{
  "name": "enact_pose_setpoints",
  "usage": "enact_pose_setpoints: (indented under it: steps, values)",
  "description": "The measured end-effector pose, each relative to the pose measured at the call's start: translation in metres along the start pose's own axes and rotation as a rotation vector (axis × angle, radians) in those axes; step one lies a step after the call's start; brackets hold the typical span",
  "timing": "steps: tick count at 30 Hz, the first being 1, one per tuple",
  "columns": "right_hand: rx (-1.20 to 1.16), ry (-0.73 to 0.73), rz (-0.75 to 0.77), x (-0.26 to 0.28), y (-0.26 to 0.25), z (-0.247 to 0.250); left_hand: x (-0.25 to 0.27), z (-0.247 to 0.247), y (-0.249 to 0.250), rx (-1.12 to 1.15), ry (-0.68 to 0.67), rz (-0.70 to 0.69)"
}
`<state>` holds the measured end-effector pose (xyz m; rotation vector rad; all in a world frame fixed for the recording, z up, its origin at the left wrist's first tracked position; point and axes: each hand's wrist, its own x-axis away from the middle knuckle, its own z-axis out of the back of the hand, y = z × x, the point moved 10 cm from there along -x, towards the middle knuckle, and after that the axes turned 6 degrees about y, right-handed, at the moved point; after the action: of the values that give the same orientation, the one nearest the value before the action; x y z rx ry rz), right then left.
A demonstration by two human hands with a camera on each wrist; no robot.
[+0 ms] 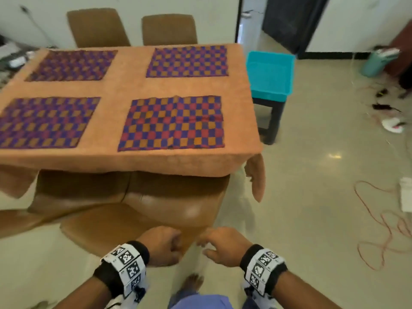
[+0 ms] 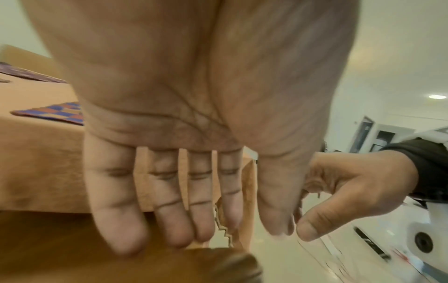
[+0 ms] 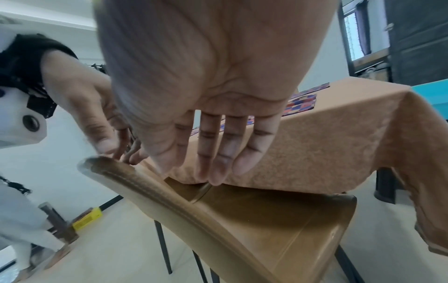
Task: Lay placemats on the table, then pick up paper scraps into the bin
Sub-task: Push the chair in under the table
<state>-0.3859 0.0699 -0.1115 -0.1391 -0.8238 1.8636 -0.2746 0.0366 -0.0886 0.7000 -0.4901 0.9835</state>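
Four checkered purple, red and orange placemats lie flat on the table's orange cloth (image 1: pixel 124 85): near right (image 1: pixel 171 122), near left (image 1: pixel 44 121), far left (image 1: pixel 71 64), far right (image 1: pixel 188 61). A turquoise bin (image 1: pixel 270 72) stands on a dark stool past the table's right end. No paper scraps show on the table. My left hand (image 1: pixel 163 246) (image 2: pixel 218 220) has straight fingers whose tips touch the top of a brown chair back (image 3: pixel 169 201). My right hand (image 1: pixel 220 244) (image 3: pixel 208 162) hovers beside it, fingers spread and holding nothing.
The brown chair (image 1: pixel 156 204) is pushed under the near table edge, with another to its left and two at the far side. Red cable (image 1: pixel 379 230) loops across the floor on the right. A white object (image 1: pixel 393 126) and dark bits also lie there.
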Motion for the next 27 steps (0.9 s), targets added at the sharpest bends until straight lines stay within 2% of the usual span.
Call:
enact_pose_setpoints:
  steps: [3, 9, 14, 19, 22, 27]
  values:
    - [0.050, -0.027, 0.071, 0.013, 0.031, 0.024, -0.003, -0.001, 0.015, 0.245, 0.178, 0.084]
    - [0.163, 0.014, 0.117, 0.016, 0.111, 0.095, -0.039, -0.007, 0.061, 0.468, 0.351, 0.182]
    - [0.222, 0.089, 0.117, -0.025, 0.175, 0.155, -0.107, 0.025, 0.082, 0.502, 0.474, 0.227]
    - [0.286, 0.103, 0.099, -0.087, 0.226, 0.201, -0.176, 0.089, 0.080, 0.498, 0.706, 0.271]
    - [0.311, 0.075, 0.085, -0.119, 0.243, 0.225, -0.211, 0.116, 0.077, 0.482, 0.786, 0.308]
    - [0.363, -0.053, 0.089, -0.169, 0.267, 0.239, -0.245, 0.145, 0.067, 0.461, 0.829, 0.432]
